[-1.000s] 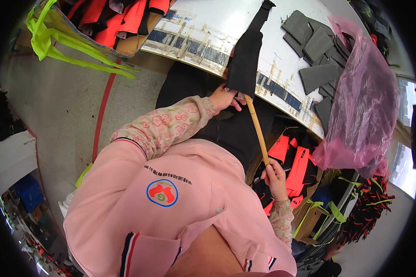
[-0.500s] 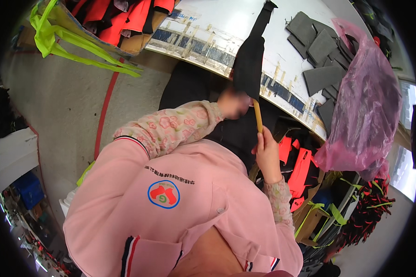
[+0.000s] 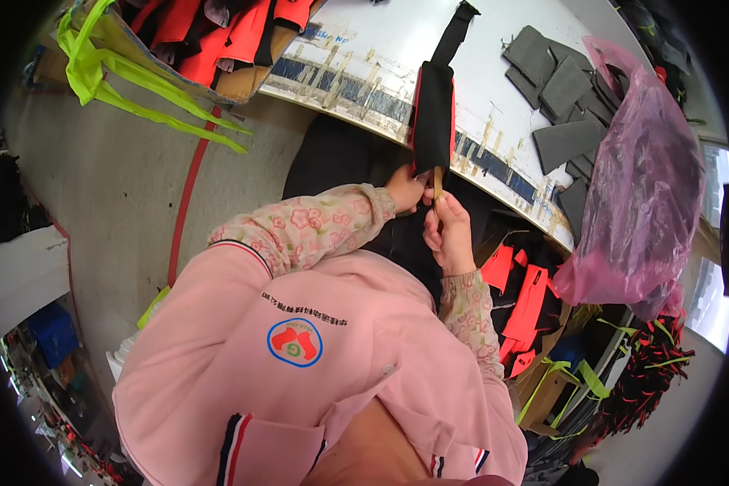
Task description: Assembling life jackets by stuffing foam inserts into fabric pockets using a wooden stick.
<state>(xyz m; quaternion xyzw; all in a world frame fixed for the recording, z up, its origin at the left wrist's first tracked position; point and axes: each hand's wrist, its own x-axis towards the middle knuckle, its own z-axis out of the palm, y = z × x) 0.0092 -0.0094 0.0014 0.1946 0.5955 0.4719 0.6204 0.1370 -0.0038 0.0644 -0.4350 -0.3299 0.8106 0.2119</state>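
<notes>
A black fabric sleeve with red-orange edges (image 3: 435,113) hangs over the table's near edge, its black strap (image 3: 455,36) stretching away across the tabletop. My left hand (image 3: 405,189) has its fingers closed on the near end of this sleeve. From the right, my right hand (image 3: 449,231) pinches a flat tan stick (image 3: 438,182) between thumb and fingers. The stick's far end goes in at the near end of the sleeve; how deep it reaches is hidden. Both hands are close together, just off the table edge.
Grey foam pads (image 3: 563,81) lie heaped on the white table (image 3: 494,89), beside a pink plastic bag (image 3: 636,194). A carton (image 3: 247,85) of red and black pieces stands at upper left, with neon-yellow straps (image 3: 154,89) hanging out. More red-black pieces (image 3: 526,300) are below the table.
The stick has moved away from me, and less of it shows outside the sleeve. My right hand has come up beside the left. The sleeve has turned, showing its red edges.
</notes>
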